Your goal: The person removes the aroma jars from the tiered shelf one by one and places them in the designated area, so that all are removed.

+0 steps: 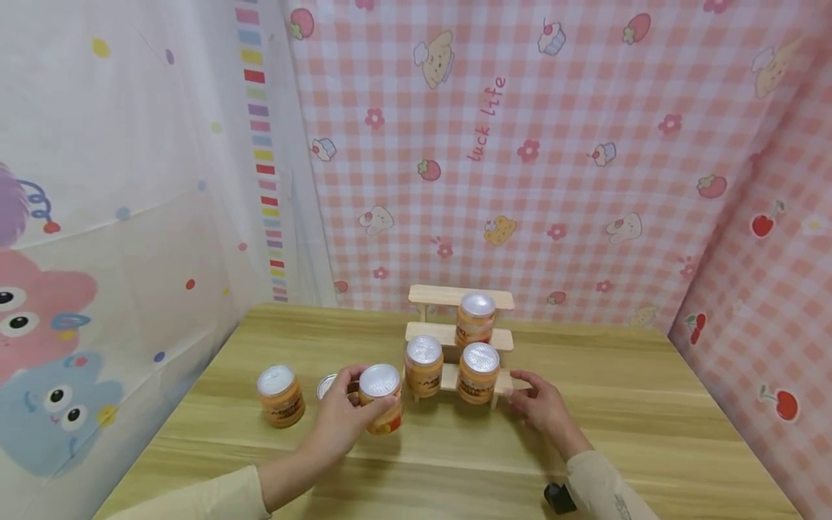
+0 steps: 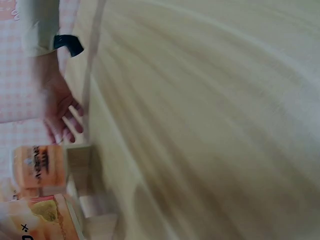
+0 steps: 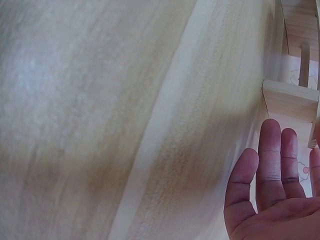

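My left hand (image 1: 344,415) grips an orange can (image 1: 381,404) with a silver top, thumb in front, just left of a small stepped wooden rack (image 1: 432,295). Two similar cans, a left one (image 1: 424,372) and a right one (image 1: 478,379), stand upright on the rack's lowest step. A third can (image 1: 474,328) stands on the step behind. My right hand (image 1: 542,408) is at the right end of the lowest step and holds nothing; whether the fingertips touch the wood I cannot tell. In the right wrist view its fingers (image 3: 270,165) are loosely extended beside the rack (image 3: 290,100).
Another orange can (image 1: 282,397) stands on the wooden table (image 1: 598,383) at the left. Behind my left hand shows a silver can top (image 1: 325,386), mostly hidden. A black object (image 1: 559,498) is by my right sleeve. A pink checked cloth (image 1: 572,195) hangs behind the table.
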A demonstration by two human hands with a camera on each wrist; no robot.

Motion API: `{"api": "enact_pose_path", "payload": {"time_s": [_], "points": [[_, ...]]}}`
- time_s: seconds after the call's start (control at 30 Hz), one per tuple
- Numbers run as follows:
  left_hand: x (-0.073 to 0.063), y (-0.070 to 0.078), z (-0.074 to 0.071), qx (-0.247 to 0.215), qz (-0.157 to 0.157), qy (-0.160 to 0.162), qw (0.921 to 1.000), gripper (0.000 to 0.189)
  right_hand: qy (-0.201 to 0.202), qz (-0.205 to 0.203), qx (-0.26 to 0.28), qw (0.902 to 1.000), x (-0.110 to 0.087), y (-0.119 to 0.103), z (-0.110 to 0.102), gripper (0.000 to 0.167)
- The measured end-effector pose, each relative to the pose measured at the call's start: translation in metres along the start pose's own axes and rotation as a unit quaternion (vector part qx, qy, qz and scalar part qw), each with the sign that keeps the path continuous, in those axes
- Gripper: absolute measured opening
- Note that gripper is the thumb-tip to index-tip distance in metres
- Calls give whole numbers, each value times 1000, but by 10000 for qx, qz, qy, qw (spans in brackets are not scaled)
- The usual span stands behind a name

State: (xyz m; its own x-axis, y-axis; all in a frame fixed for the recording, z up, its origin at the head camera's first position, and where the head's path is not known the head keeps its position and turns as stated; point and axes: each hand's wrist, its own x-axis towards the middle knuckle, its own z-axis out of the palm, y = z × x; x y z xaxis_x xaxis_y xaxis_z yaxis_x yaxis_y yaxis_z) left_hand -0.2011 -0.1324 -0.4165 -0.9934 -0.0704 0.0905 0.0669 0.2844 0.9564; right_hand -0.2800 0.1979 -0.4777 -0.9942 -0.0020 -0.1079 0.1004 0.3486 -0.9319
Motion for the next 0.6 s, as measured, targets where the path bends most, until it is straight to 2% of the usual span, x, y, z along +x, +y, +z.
{"api": "enact_pose_path", "payload": {"time_s": [0.3, 0.6], "points": [[-14, -27, 16, -157, -64, -174, 9997, 66, -25, -77, -89, 9999, -5, 7, 2, 44], [-12, -35, 22, -130, 189, -94, 9997, 63, 30, -147, -29, 9999, -2, 0, 0, 43]]}}
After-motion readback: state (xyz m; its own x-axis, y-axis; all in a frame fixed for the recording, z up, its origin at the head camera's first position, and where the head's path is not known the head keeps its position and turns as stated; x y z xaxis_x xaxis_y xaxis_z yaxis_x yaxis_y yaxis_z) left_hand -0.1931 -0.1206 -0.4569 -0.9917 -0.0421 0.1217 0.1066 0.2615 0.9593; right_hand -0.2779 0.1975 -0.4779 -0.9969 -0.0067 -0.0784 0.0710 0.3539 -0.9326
